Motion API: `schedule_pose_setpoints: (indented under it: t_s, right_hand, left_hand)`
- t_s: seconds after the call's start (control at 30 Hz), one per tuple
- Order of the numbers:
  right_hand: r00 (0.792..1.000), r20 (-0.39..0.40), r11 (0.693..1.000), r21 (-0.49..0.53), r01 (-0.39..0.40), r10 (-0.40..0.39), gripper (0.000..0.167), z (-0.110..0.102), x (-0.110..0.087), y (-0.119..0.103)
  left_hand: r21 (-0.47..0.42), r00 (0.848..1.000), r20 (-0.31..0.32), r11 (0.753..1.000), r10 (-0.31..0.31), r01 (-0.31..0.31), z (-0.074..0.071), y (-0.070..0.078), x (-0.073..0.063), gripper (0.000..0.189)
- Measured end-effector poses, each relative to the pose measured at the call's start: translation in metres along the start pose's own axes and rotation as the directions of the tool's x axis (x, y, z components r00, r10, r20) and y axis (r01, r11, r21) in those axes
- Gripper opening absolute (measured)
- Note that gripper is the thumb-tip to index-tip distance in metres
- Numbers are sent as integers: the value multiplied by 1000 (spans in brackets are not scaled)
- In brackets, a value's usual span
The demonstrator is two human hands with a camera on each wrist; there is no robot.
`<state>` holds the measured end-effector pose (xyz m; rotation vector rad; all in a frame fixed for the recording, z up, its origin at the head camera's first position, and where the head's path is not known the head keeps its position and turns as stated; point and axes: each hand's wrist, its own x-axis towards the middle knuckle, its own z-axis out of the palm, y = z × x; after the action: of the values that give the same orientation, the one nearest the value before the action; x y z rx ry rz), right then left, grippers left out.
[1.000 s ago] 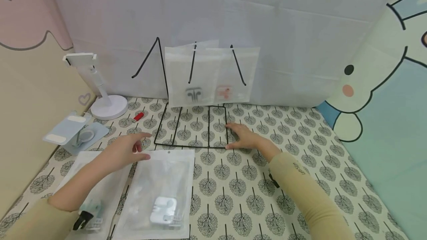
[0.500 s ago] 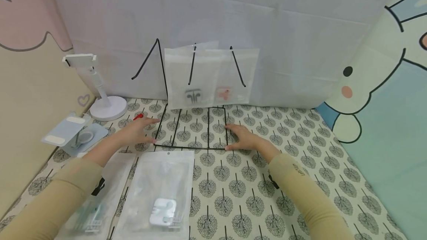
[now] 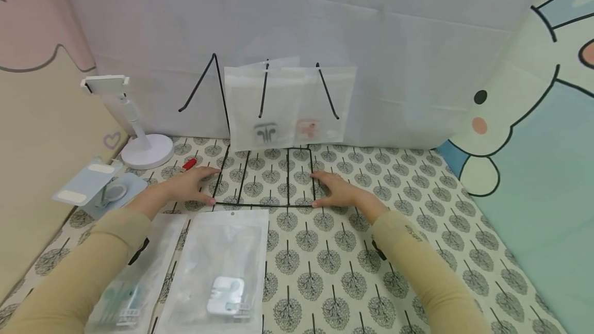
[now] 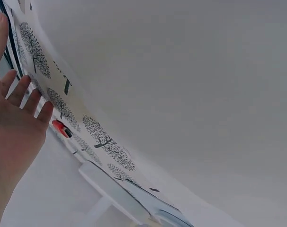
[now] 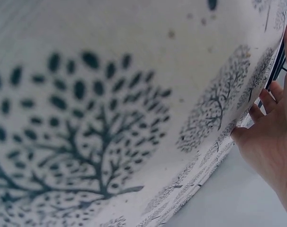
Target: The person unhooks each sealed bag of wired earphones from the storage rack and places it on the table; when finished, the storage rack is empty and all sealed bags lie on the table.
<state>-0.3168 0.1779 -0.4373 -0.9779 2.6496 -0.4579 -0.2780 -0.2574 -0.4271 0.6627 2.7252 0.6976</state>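
Note:
A black wire display rack (image 3: pixel 263 204) stands on the tree-patterned cloth at the back, its base flat and its hooks raised. From the middle and right hooks hang translucent pouches, one showing dark earphones (image 3: pixel 260 94), the other a red earphone print (image 3: pixel 330 107). My left hand (image 3: pixel 189 185) is at the left side of the base, thumb near the front corner, and its fingers look loosely extended in the left wrist view. Opposite it, my right hand (image 3: pixel 337 189) has fingertips and thumb against the right side bar. Neither hand grips anything.
Two translucent pouches, one with a white earphone print (image 3: pixel 225 293) and one with green print (image 3: pixel 122 298), lie at front left. A red USB-stick-like piece (image 3: pixel 189 164), a white phone stand (image 3: pixel 147 152) and a light blue folding stand (image 3: pixel 85 182) are left. Fabric walls surround the table.
My left hand has moved forward and right, from above the lying pouches to the rack's left side. The right hand and the rack have stayed in place.

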Motion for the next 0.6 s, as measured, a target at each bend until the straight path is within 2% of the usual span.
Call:
schedule_pose_setpoints:
  t_s: [0.43,0.6]
  right_hand:
    - [1000,-1,1000,18,9,-9,95,-1,1,-1]
    - [1000,-3,999,45,-5,5,86,-5,1,-6]
  left_hand:
    - [59,1000,-3,998,-9,9,0,0,-2,93]
    - [69,1000,7,997,-21,20,0,0,-4,93]
